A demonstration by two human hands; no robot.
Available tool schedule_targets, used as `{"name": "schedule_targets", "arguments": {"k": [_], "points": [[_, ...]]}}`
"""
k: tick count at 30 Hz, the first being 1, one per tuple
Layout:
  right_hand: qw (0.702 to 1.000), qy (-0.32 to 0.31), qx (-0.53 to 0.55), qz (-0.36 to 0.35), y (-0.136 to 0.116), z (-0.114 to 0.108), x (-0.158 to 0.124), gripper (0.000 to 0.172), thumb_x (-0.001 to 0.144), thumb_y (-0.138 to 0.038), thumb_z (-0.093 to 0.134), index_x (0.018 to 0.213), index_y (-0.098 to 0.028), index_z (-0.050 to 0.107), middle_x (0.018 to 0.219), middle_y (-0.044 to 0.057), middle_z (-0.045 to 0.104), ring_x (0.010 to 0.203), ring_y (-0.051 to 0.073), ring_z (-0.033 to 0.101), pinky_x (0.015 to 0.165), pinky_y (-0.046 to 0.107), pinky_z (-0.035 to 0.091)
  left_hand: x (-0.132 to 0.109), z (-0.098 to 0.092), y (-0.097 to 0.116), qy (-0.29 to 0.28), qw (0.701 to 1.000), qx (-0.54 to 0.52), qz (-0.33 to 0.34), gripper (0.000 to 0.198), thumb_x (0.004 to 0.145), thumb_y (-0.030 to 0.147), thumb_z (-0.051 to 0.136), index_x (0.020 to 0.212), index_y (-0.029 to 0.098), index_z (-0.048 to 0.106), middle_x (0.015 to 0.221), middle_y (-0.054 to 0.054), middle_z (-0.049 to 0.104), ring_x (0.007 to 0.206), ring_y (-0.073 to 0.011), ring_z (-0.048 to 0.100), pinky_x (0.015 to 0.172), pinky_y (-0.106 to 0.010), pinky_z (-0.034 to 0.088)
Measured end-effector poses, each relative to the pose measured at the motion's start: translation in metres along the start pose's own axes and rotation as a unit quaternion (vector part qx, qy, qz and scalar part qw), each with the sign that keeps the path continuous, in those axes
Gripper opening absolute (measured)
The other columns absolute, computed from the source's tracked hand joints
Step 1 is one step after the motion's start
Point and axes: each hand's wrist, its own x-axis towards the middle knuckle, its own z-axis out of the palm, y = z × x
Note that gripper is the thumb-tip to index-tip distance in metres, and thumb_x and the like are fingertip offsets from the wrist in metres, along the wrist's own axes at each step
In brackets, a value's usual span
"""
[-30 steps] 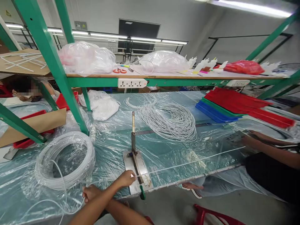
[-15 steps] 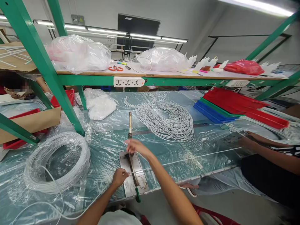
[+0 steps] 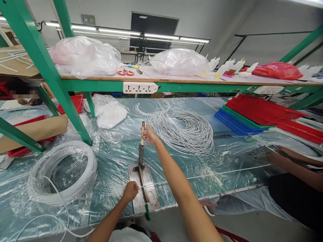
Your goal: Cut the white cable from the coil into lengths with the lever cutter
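A lever cutter on a metal base plate (image 3: 151, 193) stands at the table's front edge, its handle (image 3: 142, 131) raised. My right hand (image 3: 149, 135) is wrapped round the top of that handle. My left hand (image 3: 130, 191) pinches a thin white cord (image 3: 214, 173) against the plate, just left of the blade. The cord runs right across the plastic-covered table to another person's hand (image 3: 274, 158). Leftward it trails back to a white cord coil (image 3: 62, 169).
A pile of loose white cord loops (image 3: 184, 129) lies behind the cutter. Red, green and blue trays (image 3: 242, 116) are stacked at the right. Green rack posts (image 3: 47, 70) stand left. A shelf above holds plastic bags (image 3: 85, 58), scissors (image 3: 125, 72) and a power strip (image 3: 140, 88).
My right hand rose from beside my left hand to the cutter handle and closed on its top. My left hand kept pinching the cord at the plate.
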Motion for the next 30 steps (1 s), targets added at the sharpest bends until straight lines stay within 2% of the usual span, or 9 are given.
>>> {"name": "schedule_targets", "arguments": {"k": [4,10,14,16,18,21,23,26,30], "points": [[1.0,-0.028,0.004,0.002,0.005,-0.015,-0.065,0.064,0.087,-0.062,0.012,0.103,-0.017,0.054,0.054,0.004,0.06,0.04,0.009,0.051,0.04,0.017,0.039,0.011,0.008,-0.012,-0.015,0.998,-0.058,-0.01,0.015,0.072,0.014,0.05,0.058,0.014,0.055,0.055,0.001,0.054,0.056,-0.0122,0.052,0.055,-0.02,0.036],[0.998,-0.014,-0.041,0.046,0.053,-0.025,-0.189,0.041,0.078,-0.054,0.053,0.085,-0.014,0.056,0.062,0.006,0.065,0.044,0.009,0.054,0.042,0.018,0.04,0.015,0.017,-0.017,0.041,0.997,-0.066,-0.022,0.035,0.069,0.039,0.062,0.049,0.018,0.043,0.048,0.005,0.039,0.052,-0.0112,0.045,0.052,-0.021,0.028],[0.994,0.011,-0.024,0.105,0.105,-0.025,-0.245,0.058,0.072,-0.046,0.058,0.119,-0.015,0.046,0.063,0.003,0.065,0.048,0.011,0.055,0.042,0.019,0.039,0.01,0.021,-0.008,0.097,0.993,-0.021,-0.063,0.032,0.07,0.039,0.062,0.052,0.018,0.045,0.048,0.005,0.04,0.051,-0.0126,0.046,0.05,-0.022,0.023],[0.99,0.035,-0.019,0.136,0.135,-0.025,-0.257,0.074,0.071,-0.04,0.055,0.134,-0.015,0.026,0.061,0.001,0.064,0.048,0.012,0.056,0.042,0.019,0.038,0.006,0.021,-0.003,0.112,0.991,0.005,-0.075,0.03,0.071,0.039,0.061,0.055,0.019,0.047,0.05,0.004,0.043,0.053,-0.0133,0.047,0.05,-0.023,0.021],[0.984,0.054,-0.033,0.169,0.165,-0.024,-0.261,0.074,0.068,-0.037,0.049,0.133,-0.011,0.024,0.054,-0.001,0.061,0.042,0.011,0.052,0.039,0.019,0.035,0.003,0.02,0.0,0.119,0.989,0.028,-0.077,0.028,0.073,0.039,0.061,0.058,0.019,0.048,0.053,0.004,0.046,0.055,-0.0137,0.049,0.05,-0.023,0.021],[0.972,0.066,-0.091,0.207,0.204,-0.019,-0.255,0.049,0.069,-0.038,0.041,0.11,-0.011,0.044,0.042,-0.004,0.051,0.031,0.009,0.041,0.033,0.018,0.026,0.001,0.019,0.003,0.121,0.988,0.054,-0.074,0.028,0.075,0.04,0.06,0.06,0.019,0.05,0.057,0.003,0.051,0.059,-0.0136,0.051,0.051,-0.022,0.021],[0.964,0.083,-0.136,0.211,0.224,-0.015,-0.25,0.032,0.07,-0.038,0.037,0.091,-0.015,0.047,0.036,-0.007,0.044,0.026,0.008,0.031,0.031,0.019,0.019,0.0,0.019,0.004,0.12,0.988,0.065,-0.071,0.028,0.076,0.041,0.059,0.061,0.019,0.051,0.059,0.003,0.053,0.06,-0.0135,0.052,0.051,-0.022,0.022],[0.962,0.123,-0.17,0.175,0.245,-0.01,-0.247,0.022,0.071,-0.042,0.039,0.075,-0.02,0.043,0.036,-0.009,0.036,0.027,0.008,0.025,0.033,0.022,0.018,-0.001,0.018,0.006,0.123,0.987,0.075,-0.065,0.027,0.077,0.041,0.057,0.062,0.019,0.051,0.063,0.002,0.056,0.064,-0.0142,0.054,0.052,-0.021,0.022],[0.954,0.192,-0.22,0.073,0.266,-0.007,-0.247,0.033,0.069,-0.052,0.045,0.058,-0.022,0.038,0.044,-0.005,0.034,0.041,0.011,0.033,0.043,0.026,0.025,-0.003,0.017,0.008,0.126,0.987,0.078,-0.063,0.025,0.076,0.04,0.057,0.064,0.019,0.052,0.065,0.001,0.057,0.066,-0.0154,0.055,0.052,-0.022,0.022]]}}
